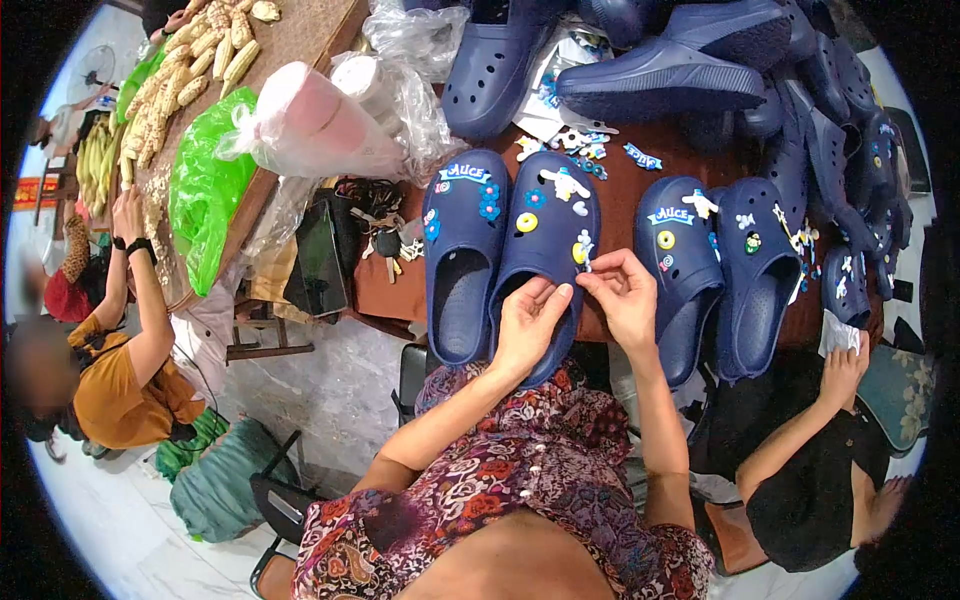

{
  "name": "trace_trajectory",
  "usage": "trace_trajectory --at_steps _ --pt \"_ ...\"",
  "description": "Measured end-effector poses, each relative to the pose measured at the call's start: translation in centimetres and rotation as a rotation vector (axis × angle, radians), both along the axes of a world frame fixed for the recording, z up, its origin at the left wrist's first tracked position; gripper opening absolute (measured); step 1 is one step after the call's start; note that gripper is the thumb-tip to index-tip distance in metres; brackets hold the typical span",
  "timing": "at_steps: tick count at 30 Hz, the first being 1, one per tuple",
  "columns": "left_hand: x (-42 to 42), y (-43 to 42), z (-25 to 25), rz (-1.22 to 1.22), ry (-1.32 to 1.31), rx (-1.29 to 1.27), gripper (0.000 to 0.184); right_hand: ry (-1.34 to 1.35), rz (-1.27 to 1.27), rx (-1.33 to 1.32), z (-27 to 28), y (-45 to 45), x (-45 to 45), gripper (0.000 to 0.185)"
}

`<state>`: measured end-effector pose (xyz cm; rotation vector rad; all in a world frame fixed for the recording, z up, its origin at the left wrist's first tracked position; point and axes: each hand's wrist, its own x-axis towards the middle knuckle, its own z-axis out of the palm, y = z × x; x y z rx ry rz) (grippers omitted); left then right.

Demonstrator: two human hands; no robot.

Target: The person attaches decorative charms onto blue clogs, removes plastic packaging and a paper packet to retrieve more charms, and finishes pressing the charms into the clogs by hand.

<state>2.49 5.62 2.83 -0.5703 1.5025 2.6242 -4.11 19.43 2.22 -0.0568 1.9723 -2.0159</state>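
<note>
A pair of navy clogs with charms stands before me: the left clog (466, 215) carries an "ALICE" charm, and the right clog (550, 225) has a white figure, a flower and a yellow ring. My left hand (533, 325) is closed at the right clog's opening, thumb and fingers gathered on its edge. At that clog's outer side, my right hand (622, 298) pinches at the lower end of a small white-and-yellow shoe charm (583, 246). The fingertips partly hide what lies between them. To the right sits a second decorated pair of navy clogs (685, 255).
Loose charms (580, 145) lie behind the clogs on the brown table (390, 290). Plain clogs (660, 85) are piled at the back right. Left are keys (388, 243), a bagged cup (315, 115) and corn (200, 50). A co-worker's hand (845, 365) is at right; another person (130, 370) sits left.
</note>
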Motion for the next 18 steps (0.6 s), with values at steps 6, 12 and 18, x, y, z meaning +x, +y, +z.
trace_trajectory --at_steps 6,12,18 --pt "0.0 0.1 0.2 0.013 -0.016 0.001 0.017 0.125 -0.036 0.074 -0.2 0.0 0.7 0.013" --pt "0.2 0.1 0.0 0.016 -0.017 -0.009 0.018 0.035 0.021 0.034 0.7 0.2 0.1 0.012" --pt "0.3 0.1 -0.3 0.011 -0.011 -0.034 0.021 0.086 0.076 0.186 1.5 0.3 -0.3 0.011"
